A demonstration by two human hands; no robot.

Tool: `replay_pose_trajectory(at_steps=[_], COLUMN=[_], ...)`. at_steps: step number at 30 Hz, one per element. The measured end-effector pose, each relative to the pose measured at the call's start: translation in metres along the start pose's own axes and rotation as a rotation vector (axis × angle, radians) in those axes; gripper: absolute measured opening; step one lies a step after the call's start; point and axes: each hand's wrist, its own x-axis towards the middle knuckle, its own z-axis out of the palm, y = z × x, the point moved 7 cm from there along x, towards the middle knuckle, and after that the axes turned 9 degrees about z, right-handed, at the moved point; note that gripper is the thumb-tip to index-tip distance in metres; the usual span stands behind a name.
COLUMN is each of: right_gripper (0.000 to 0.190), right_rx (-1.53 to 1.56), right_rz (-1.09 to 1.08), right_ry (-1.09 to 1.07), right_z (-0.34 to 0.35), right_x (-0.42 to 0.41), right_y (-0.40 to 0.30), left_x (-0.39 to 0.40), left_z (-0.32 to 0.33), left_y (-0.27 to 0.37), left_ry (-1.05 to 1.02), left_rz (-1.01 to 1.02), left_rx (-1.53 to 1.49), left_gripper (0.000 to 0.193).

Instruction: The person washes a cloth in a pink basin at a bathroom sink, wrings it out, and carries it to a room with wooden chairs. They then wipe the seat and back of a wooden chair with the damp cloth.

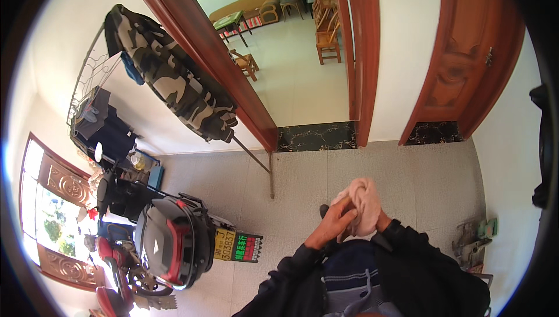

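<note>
A twisted, bunched light-pink cloth (363, 203), perhaps a towel, is held in front of my body between both hands. My left hand (335, 221) grips its left side, with the fingers bent over the folds. My right hand (383, 221) is at the cloth's right side, its fingers mostly hidden behind the fabric. Black sleeves cover both arms down to the wrists.
At left stand a scooter with a rear box (163, 240) and a red motorcycle (114, 269). A rack (253, 156) holds camouflage clothing (174, 81). Ahead, a doorway with a black marble sill (316, 137) leads to a furnished room; a wooden door (467, 50) is right.
</note>
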Motion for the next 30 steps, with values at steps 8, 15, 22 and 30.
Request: replay_pose_trajectory(at_steps=[8,15,22,30], right_gripper=[0.043,0.09,0.074,0.037], right_rx=[0.43,0.402,0.869,0.381], right_rz=[0.198,0.505,0.311,0.421], right_ry=[-0.116,0.034,-0.336,0.062], right_z=[-0.067,-0.083,-0.052,-0.123], right_x=[0.176,0.261,0.431,0.622], right_y=[0.028,0.051,-0.016,-0.023], left_x=[0.159,0.237,0.327,0.478], left_z=[-0.123,-0.205,-0.313,-0.435], left_y=[0.0,-0.021,-0.064,-0.076], left_ry=[-0.121,-0.194,-0.089,0.132], left_rz=[-0.088,-0.106,-0.191,-0.108], left_rx=[-0.154,-0.135,-0.069,0.151], left_gripper=[0.046,0.058,0.044,0.019])
